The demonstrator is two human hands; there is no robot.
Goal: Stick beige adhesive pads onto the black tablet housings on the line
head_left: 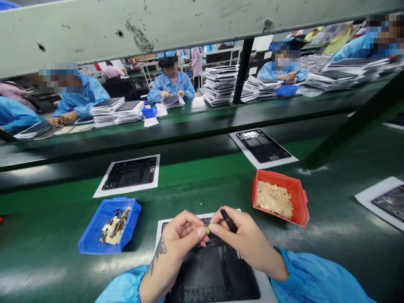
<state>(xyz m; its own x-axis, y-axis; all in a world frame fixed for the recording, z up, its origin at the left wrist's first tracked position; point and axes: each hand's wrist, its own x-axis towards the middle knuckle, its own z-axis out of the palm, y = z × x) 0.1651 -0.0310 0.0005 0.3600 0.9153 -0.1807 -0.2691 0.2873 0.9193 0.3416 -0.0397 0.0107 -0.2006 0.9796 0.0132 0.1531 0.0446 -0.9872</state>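
A small tan scrap (207, 229) sits pinched at the fingertips, right where the two hands meet above a black panel. The left hand (181, 240) is narrowed to a tight pinch, thumb and fingers closed on the scrap, with a dark tattoo (158, 252) on its wrist. The right hand (243, 240) is also curled narrow, its fingertips at the scrap while it holds a slim black stylus (228, 220) that points up and away. Under both hands lies the black panel (211, 269) on a white sheet (160, 225), partly hidden by them, so how much of its surface is finished cannot be told. To the right, a red bin (303, 206) holds a thick layer of tan scraps (274, 198); to the left, a blue bin (91, 240) holds a smaller mixed heap of pale and dark strips (115, 225). The full red bin suggests that a good deal of work is done. Three more black panels on white sheets lie on the green bench (195, 185): one (129, 176) ahead on the left, one (260, 145) ahead on the right, and one (391, 202) cut off by the right edge. Beyond a gray beam (126, 38), co-workers (172, 80) in blue sit beside tall stacks of panels (220, 84), which suggests plenty remains.
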